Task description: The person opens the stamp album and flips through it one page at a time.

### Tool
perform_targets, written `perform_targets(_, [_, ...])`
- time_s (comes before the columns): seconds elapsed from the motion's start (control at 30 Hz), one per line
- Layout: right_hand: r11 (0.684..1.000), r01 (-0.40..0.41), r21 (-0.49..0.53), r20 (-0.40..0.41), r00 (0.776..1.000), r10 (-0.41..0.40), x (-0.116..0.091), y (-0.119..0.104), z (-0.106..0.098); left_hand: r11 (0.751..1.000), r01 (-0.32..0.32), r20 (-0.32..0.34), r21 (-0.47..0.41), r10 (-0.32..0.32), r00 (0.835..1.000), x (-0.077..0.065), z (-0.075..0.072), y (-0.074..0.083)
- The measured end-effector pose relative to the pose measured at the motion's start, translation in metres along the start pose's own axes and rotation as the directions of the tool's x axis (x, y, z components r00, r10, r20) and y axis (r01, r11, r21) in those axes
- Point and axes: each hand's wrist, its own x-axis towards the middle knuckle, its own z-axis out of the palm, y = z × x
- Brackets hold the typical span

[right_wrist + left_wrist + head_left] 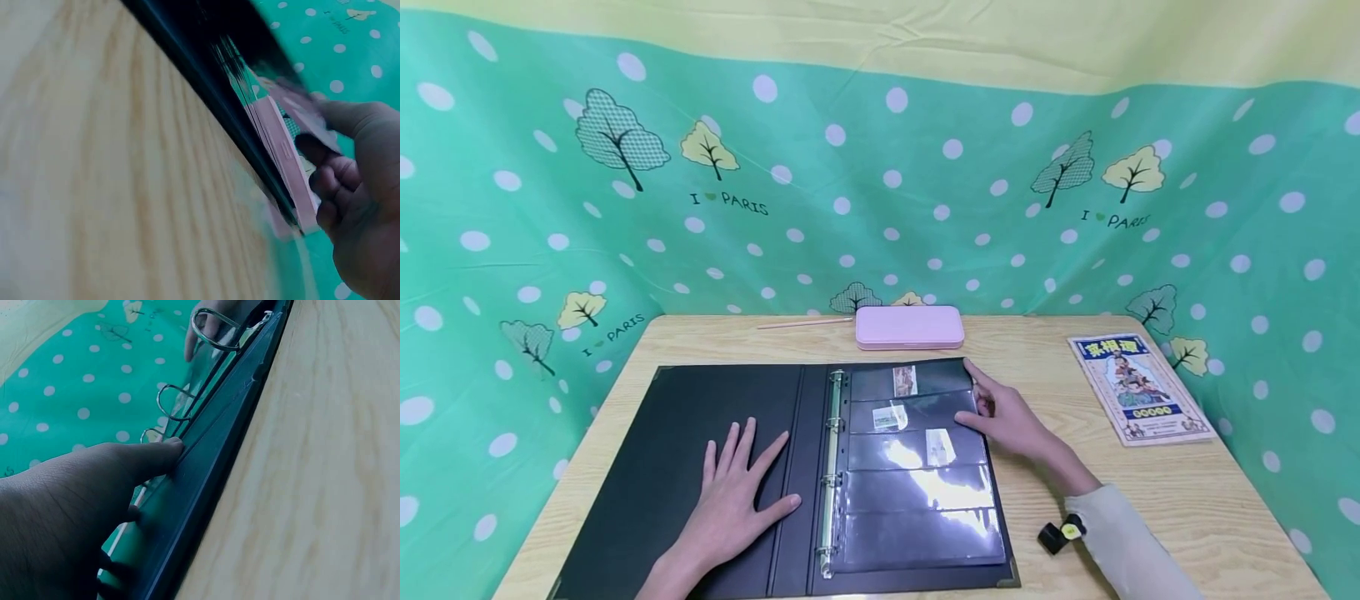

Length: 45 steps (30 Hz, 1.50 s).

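A black ring-binder album (pixel 685 400) lies spread on the table, its metal ring bar (pixel 831 479) just right of the spine. On the right side sits a black pocket page (pixel 917 537) with clear strips. Three small stamps show in its upper pockets: a reddish stamp (pixel 906 381), a pale green stamp (pixel 890 417) and a whitish stamp (pixel 939 447). My left hand (pixel 730 504) rests with fingers spread on the inside of the left cover. At the page's upper right edge, my right hand (pixel 1011 421) pinches the page (pixel 297 106) between thumb and fingers, lifting that edge.
Behind the album are a pink pencil case (pixel 910 327) and thin tweezers-like stick (pixel 805 323). A printed booklet (pixel 1138 387) lies at the right. Polka-dot cloth (pixel 880 208) hangs around the wooden table (pixel 1150 500). A small black device (pixel 1060 533) is at the right wrist.
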Motion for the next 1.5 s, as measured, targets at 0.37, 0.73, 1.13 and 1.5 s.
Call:
perform_targets(0.37, [0.910,0.057,0.411,0.014,0.998,-0.068,-0.004,-0.002,-0.011,1.000,-0.001,0.003,0.013,0.001,1.000,-0.001,-0.002,0.003])
perform_targets(0.73, [0.861,0.187,0.472,-0.006,0.978,-0.209,-0.005,-0.007,-0.015,1.000,-0.002,-0.005,-0.021,0.002,1.000,0.000,-0.005,0.002])
perform_targets(1.13, [0.824,0.311,0.473,-0.047,0.943,-0.329,-0.011,-0.024,-0.015,0.997,-0.015,-0.066,-0.079,0.010,0.998,0.005,-0.010,0.016])
perform_targets(1.5, [0.729,0.350,0.588,-0.033,0.911,-0.411,-0.015,-0.048,-0.007,0.978,-0.161,-0.271,-0.129,0.122,0.955,0.013,-0.017,0.048])
